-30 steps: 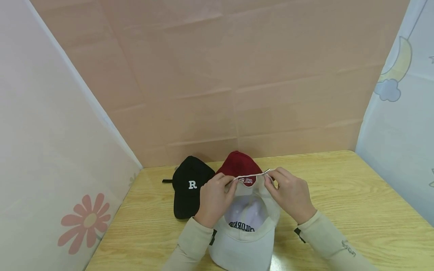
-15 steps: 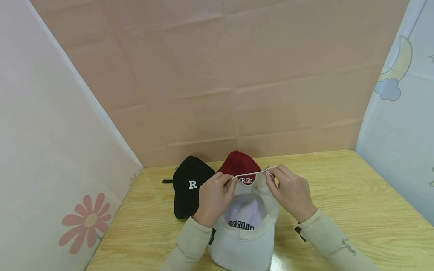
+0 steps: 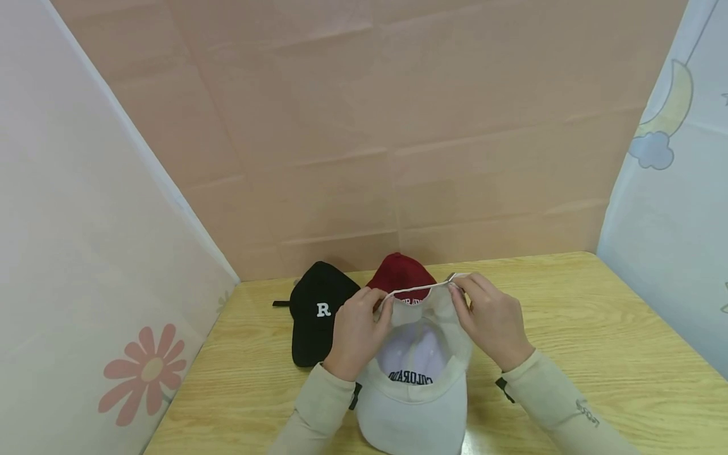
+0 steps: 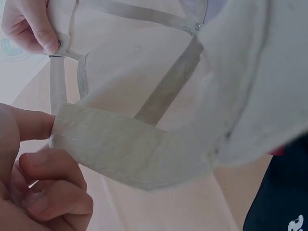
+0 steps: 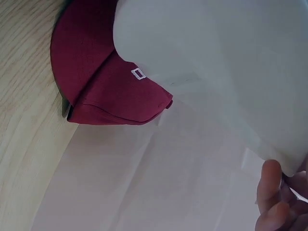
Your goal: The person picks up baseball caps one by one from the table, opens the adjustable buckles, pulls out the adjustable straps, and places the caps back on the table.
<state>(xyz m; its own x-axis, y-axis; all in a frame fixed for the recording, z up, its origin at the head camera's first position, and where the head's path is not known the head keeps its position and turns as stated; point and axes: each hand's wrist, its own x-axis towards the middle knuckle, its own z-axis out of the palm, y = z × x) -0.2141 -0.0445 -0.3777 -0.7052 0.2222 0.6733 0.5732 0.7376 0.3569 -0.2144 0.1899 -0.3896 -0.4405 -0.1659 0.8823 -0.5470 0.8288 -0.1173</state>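
Note:
A white baseball cap (image 3: 412, 417) is held with its inside facing me and its brim toward me; reversed COLORADO lettering shows within. Its thin back strap (image 3: 418, 289) runs taut between both hands. My left hand (image 3: 358, 328) pinches the strap's left end, where the stitched back edge (image 4: 110, 139) meets it in the left wrist view. With thumb and fingers, my right hand (image 3: 491, 319) pinches the strap at a small metal buckle (image 3: 451, 278). In the right wrist view, the cap's pale outer side (image 5: 216, 72) hides much of the strap.
A black cap (image 3: 318, 303) with a white R rests on the wooden table (image 3: 569, 328), left of my left hand. Behind the white cap sits a dark red cap (image 3: 400, 272), partly covered. A tan backdrop (image 3: 364, 158) rises at the table's back edge, with pale side panels.
My right hand has risen slightly and moved a little right, tilting the strap upward. The white cap has shifted slightly right and covers more of the red cap's lettering.

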